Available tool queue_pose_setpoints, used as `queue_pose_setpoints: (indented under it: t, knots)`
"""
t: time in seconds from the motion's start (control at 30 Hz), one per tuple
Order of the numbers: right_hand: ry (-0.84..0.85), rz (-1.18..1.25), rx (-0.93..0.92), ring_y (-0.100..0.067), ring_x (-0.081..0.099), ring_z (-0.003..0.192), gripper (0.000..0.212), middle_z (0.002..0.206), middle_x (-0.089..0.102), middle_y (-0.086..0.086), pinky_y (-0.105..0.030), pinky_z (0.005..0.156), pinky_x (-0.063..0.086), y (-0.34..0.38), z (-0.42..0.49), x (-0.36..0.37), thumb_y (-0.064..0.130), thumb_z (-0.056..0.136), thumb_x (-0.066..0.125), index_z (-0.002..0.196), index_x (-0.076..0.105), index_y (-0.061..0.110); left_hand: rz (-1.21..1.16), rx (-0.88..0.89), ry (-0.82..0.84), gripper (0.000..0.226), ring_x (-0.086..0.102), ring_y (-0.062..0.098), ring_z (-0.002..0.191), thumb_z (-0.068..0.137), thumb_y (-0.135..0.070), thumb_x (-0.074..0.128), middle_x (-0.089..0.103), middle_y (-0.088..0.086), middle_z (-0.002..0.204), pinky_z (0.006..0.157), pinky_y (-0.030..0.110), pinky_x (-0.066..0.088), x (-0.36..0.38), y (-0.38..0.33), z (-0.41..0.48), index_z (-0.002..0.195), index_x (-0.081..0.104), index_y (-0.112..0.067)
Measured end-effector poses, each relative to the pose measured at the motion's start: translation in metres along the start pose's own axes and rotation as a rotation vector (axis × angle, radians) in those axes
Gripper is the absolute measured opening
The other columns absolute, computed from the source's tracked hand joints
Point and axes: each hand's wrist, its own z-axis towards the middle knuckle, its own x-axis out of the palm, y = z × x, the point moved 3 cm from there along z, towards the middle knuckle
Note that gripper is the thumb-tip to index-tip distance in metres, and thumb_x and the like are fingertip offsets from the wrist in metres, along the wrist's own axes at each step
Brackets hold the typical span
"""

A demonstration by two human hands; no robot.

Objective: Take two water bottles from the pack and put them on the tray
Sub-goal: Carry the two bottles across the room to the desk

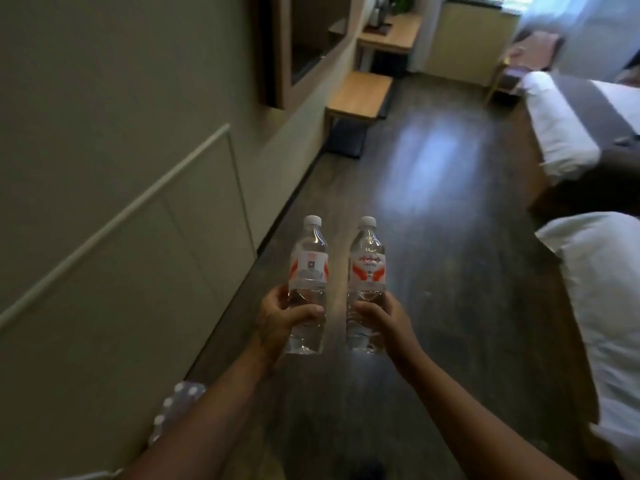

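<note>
Clear plastic, white-capped, the left bottle (307, 285) was gripped low by the left hand (282, 318), the right bottle (366, 285) likewise by the right hand (381, 315); both were held upright, apart, above the dark wooden floor (433, 202).

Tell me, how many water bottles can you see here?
2. One water bottle is upright in the left hand; the other bottle is upright in the right hand. No pack shows.

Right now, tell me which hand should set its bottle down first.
Left, probably. The left hand with its bottle is on the side of the wooden desk along the left wall. The right hand holds its bottle equally upright. No tray is clearly visible.
</note>
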Motion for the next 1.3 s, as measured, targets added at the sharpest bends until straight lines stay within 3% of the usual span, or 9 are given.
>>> queue_pose_setpoints:
  t: [0.13, 0.27, 0.37, 0.63, 0.77, 0.93, 1.13, 1.2, 1.3]
  knots:
    - [-0.161, 0.056, 0.007, -0.02, 0.08, 0.095, 0.073, 0.11, 0.08, -0.005, -0.025, 0.076, 0.064, -0.003, -0.008, -0.08, 0.054, 0.068, 0.077, 0.127, 0.062, 0.015, -0.007, -0.051, 0.134, 0.099, 0.079, 0.043, 0.107, 0.052, -0.017, 0.097, 0.075, 0.025, 0.127, 0.092, 0.06, 0.065, 0.082, 0.007, 0.028, 0.141, 0.056, -0.002]
    - [-0.237, 0.102, 0.025, -0.016, 0.081, 0.093, 0.066, 0.105, 0.082, 0.001, -0.022, 0.072, 0.063, -0.01, -0.004, -0.143, 0.055, 0.067, 0.078, 0.122, 0.062, 0.023, -0.009, -0.084, 0.211, 0.092, 0.082, 0.032, 0.101, 0.062, -0.012, 0.093, 0.075, 0.021, 0.127, 0.075, 0.038, 0.069, 0.147, 0.018, 0.049, 0.144, 0.052, -0.006]
    - [-0.264, 0.124, 0.024, -0.02, 0.081, 0.096, 0.068, 0.108, 0.081, -0.003, -0.024, 0.072, 0.064, -0.013, 0.009, -0.185, 0.053, 0.068, 0.08, 0.125, 0.062, 0.02, 0.007, -0.094, 0.244, 0.09, 0.083, 0.029, 0.1, 0.065, -0.012, 0.091, 0.075, 0.02, 0.127, 0.073, 0.034, 0.068, 0.19, 0.024, 0.066, 0.146, 0.051, -0.005]
    - [-0.24, 0.093, 0.006, -0.022, 0.079, 0.1, 0.067, 0.114, 0.079, -0.006, -0.031, 0.082, 0.066, -0.011, 0.074, -0.259, 0.054, 0.07, 0.079, 0.125, 0.063, 0.021, 0.051, -0.11, 0.238, 0.104, 0.082, 0.036, 0.104, 0.051, -0.022, 0.098, 0.077, 0.02, 0.126, 0.077, 0.043, 0.069, 0.266, 0.018, 0.125, 0.143, 0.053, -0.007]
    - [-0.246, 0.089, 0.027, -0.019, 0.079, 0.101, 0.066, 0.113, 0.08, 0.001, -0.028, 0.08, 0.066, -0.016, 0.119, -0.284, 0.056, 0.071, 0.08, 0.126, 0.062, 0.023, 0.051, -0.119, 0.251, 0.098, 0.08, 0.037, 0.108, 0.058, -0.017, 0.095, 0.075, 0.021, 0.13, 0.084, 0.047, 0.068, 0.292, 0.009, 0.176, 0.145, 0.052, -0.006]
    - [-0.255, 0.056, 0.058, -0.018, 0.078, 0.102, 0.066, 0.116, 0.078, -0.003, -0.034, 0.087, 0.065, -0.013, 0.207, -0.317, 0.057, 0.072, 0.079, 0.126, 0.063, 0.023, 0.051, -0.106, 0.271, 0.103, 0.077, 0.043, 0.114, 0.053, -0.022, 0.096, 0.073, 0.025, 0.133, 0.099, 0.061, 0.062, 0.328, -0.007, 0.273, 0.145, 0.053, -0.004]
    - [-0.332, 0.072, 0.084, -0.019, 0.079, 0.102, 0.065, 0.114, 0.079, -0.001, -0.033, 0.086, 0.066, 0.006, 0.335, -0.362, 0.057, 0.069, 0.079, 0.124, 0.064, 0.024, 0.06, -0.127, 0.31, 0.099, 0.081, 0.037, 0.108, 0.054, -0.024, 0.098, 0.074, 0.022, 0.13, 0.081, 0.043, 0.068, 0.367, -0.032, 0.414, 0.143, 0.054, -0.008]
    - [-0.363, 0.112, 0.109, -0.021, 0.08, 0.101, 0.065, 0.114, 0.08, -0.003, -0.033, 0.083, 0.066, 0.02, 0.378, -0.375, 0.057, 0.068, 0.08, 0.122, 0.065, 0.025, 0.073, -0.145, 0.319, 0.101, 0.08, 0.037, 0.108, 0.053, -0.026, 0.099, 0.074, 0.023, 0.132, 0.083, 0.045, 0.068, 0.378, -0.046, 0.46, 0.143, 0.055, -0.01]
    - [-0.4, 0.117, 0.116, -0.017, 0.08, 0.099, 0.06, 0.109, 0.081, 0.008, -0.024, 0.074, 0.064, 0.04, 0.44, -0.397, 0.055, 0.069, 0.079, 0.12, 0.064, 0.028, 0.097, -0.143, 0.319, 0.104, 0.08, 0.035, 0.109, 0.05, -0.027, 0.099, 0.074, 0.022, 0.132, 0.084, 0.044, 0.067, 0.4, -0.073, 0.527, 0.143, 0.055, -0.009]
